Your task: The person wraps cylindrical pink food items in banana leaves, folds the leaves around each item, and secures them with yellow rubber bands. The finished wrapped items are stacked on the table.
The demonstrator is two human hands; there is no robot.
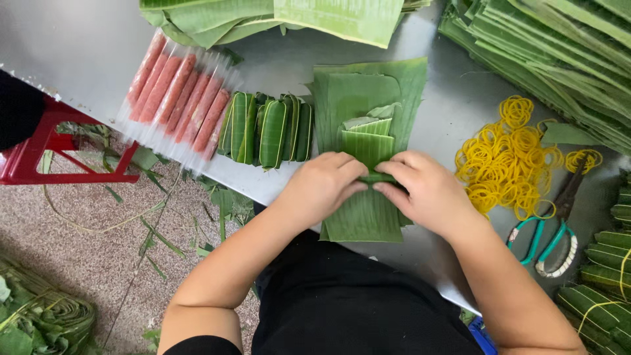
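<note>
A stack of cut banana leaf sheets [365, 98] lies on the grey metal table [276, 56] in front of me. My left hand [322, 187] and my right hand [427, 190] meet over its near half, both pinching a small leaf-wrapped roll [378, 177] and folding the top leaf around it. To the left lie several finished green leaf-wrapped rolls [266, 128] in a row. Beside them sit pink sausage sticks in clear plastic sleeves [177, 95].
A heap of yellow rubber bands [509, 158] and teal-handled scissors [549, 230] lie right of my hands. Stacks of leaf strips [552, 49] fill the far right; bundled wrapped rolls [601, 289] sit at near right. More leaves [276, 16] at the back. Red stool [39, 151] on the floor, left.
</note>
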